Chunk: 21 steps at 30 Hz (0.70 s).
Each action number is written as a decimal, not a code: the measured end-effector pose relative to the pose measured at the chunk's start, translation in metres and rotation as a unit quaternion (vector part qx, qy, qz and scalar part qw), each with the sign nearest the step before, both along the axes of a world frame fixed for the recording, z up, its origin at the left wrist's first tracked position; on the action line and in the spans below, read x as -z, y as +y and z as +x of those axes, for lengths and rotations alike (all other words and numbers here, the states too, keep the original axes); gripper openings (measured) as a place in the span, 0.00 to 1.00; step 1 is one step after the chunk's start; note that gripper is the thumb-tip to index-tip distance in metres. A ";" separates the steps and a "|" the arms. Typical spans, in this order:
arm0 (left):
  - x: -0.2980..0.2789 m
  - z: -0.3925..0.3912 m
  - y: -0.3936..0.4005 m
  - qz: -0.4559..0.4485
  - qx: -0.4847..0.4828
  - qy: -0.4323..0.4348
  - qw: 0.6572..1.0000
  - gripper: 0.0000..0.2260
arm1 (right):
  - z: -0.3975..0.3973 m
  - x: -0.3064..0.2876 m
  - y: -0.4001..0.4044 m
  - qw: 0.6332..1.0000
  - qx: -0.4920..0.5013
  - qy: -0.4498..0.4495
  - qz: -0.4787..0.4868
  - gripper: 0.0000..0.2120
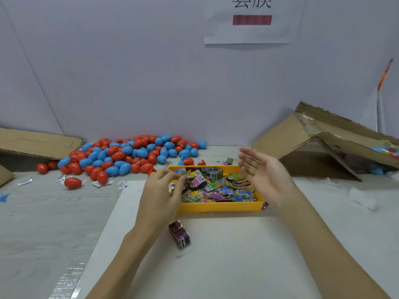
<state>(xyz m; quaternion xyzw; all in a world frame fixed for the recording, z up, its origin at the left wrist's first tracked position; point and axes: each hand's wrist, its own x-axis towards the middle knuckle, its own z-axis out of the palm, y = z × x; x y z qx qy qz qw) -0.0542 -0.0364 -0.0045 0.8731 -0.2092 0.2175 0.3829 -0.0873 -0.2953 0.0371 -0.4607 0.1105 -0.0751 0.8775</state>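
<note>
- Near the middle of the desk (43,212) a yellow tray (218,207) stands on a white sheet (216,266), heaped to its rim with small folded leaflets (218,187) in many colours.
- At the tray's left end the left hand (160,190) dips in, fingers curled over and seemingly pinching one or two leaflets from the heap.
- Over the tray's right edge the right hand (263,171) hovers spread, palm turned left, holding nothing.
- Just near of the tray, beside the left forearm, a small toy car (179,234) lies on the sheet, untouched.
- Far left, a big pile of red and blue plastic eggs (129,154) lies against the wall, mostly closed; I cannot tell whether they are filled. A couple of open halves (200,162) sit just beyond the tray's far rim.
- By my reckoning this is an early step of one round: a leaflet is being picked, while the car and an egg shell are not yet in hand, so putting them together is all left to do.
- Cardboard boxes stand at far left (32,143) and far right (302,147); the right one holds more coloured things, blurred.
</note>
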 end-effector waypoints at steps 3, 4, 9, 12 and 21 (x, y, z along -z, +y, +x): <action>0.007 0.010 0.006 -0.031 -0.051 0.053 0.997 0.12 | 0.001 0.019 0.025 0.995 -0.002 0.023 -0.101 0.13; 0.007 0.015 0.007 -0.044 -0.067 0.067 0.995 0.13 | 0.001 0.022 0.029 0.990 0.001 0.022 -0.140 0.13; -0.007 0.073 0.002 0.020 -0.138 0.097 0.985 0.17 | 0.001 0.024 0.030 0.986 0.014 0.013 -0.167 0.15; -0.020 0.114 -0.003 0.079 -0.104 0.114 0.985 0.17 | 0.002 0.024 0.032 0.987 0.016 0.017 -0.161 0.15; -0.011 0.156 -0.001 0.201 -0.066 0.167 0.963 0.13 | 0.003 0.027 0.030 0.984 0.013 0.011 -0.176 0.15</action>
